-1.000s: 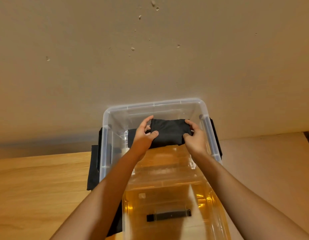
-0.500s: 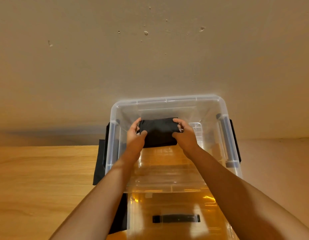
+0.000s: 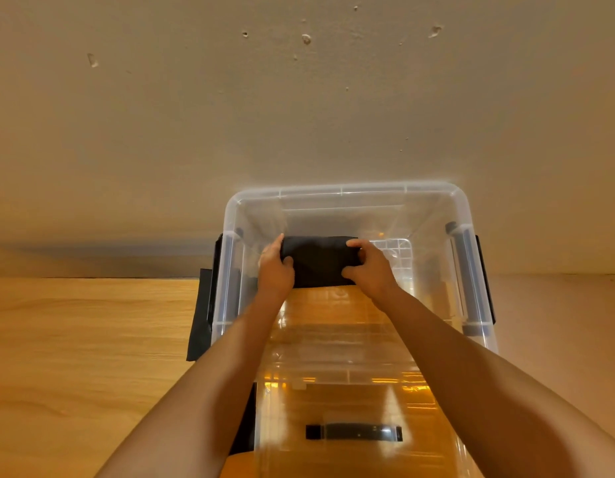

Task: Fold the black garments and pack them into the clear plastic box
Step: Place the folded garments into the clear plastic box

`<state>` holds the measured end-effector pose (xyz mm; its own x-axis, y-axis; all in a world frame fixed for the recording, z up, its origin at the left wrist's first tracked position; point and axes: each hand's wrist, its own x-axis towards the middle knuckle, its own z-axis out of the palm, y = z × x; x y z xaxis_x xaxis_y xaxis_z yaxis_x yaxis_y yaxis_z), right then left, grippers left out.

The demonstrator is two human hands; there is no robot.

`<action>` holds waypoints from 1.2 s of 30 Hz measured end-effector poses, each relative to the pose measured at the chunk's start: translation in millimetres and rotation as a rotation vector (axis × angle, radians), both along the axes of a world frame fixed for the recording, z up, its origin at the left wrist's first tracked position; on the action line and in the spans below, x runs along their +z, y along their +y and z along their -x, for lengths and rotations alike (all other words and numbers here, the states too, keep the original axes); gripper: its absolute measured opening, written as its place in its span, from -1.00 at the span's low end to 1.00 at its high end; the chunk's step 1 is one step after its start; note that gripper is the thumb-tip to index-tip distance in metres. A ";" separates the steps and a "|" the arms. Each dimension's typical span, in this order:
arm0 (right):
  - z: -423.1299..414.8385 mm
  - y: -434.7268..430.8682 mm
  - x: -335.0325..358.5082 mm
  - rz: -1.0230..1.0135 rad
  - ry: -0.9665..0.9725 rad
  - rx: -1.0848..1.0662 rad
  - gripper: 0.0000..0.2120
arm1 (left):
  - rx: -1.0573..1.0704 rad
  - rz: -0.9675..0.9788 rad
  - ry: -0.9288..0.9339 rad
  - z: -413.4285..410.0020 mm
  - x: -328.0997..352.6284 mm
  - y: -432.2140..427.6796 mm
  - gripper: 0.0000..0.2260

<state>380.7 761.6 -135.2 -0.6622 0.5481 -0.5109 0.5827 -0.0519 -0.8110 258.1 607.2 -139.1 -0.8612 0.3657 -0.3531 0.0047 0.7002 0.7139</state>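
A clear plastic box [image 3: 344,192] stands open on the wooden table, its far end near the wall. Inside it, toward the far left, a folded black garment [image 3: 318,262] is held between both hands. My left hand [image 3: 275,269] grips its left edge, thumb over the top. My right hand [image 3: 370,267] grips its right edge, fingers curled over the far side. Whether the garment touches the box floor cannot be told. Another black garment [image 3: 200,319] lies on the table, showing at the box's left side and partly hidden under it.
The wooden table [image 3: 85,339] stretches to the left; a plain wall [image 3: 230,115] rises right behind the box. Dark latch handles [image 3: 485,281] sit on the box's long sides. A black label strip [image 3: 354,432] shows through the near part of the box.
Both hands, still gripping the folded garment, have shifted it left and lower inside the box. The view has moved, so the box now sits further right in frame.
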 end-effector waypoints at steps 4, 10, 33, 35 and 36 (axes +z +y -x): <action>-0.7 3.7 -3.0 -0.028 -0.035 0.068 -0.41 | -0.067 0.043 0.093 -4.0 1.6 3.6 -0.47; -3.1 7.3 -3.6 -0.255 0.049 0.040 -0.58 | -0.132 0.075 0.211 -12.3 9.6 -10.2 -0.56; -55.9 -46.8 111.8 -0.066 0.194 0.063 -0.55 | -0.484 -0.127 -0.112 -41.0 152.9 -62.8 -0.58; -69.2 -73.3 138.6 -0.017 0.298 0.016 -0.59 | -0.422 -0.238 -0.109 -46.2 178.6 -90.5 -0.62; -75.6 -88.2 151.5 0.005 0.342 -0.005 -0.60 | -0.383 -0.297 -0.118 -48.1 189.1 -105.5 -0.64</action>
<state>456.3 673.4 16.3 -0.7931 0.5497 -0.2624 0.2771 -0.0581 -0.9591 306.1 501.7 50.0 -0.6060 0.7473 -0.2725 0.1286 0.4301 0.8936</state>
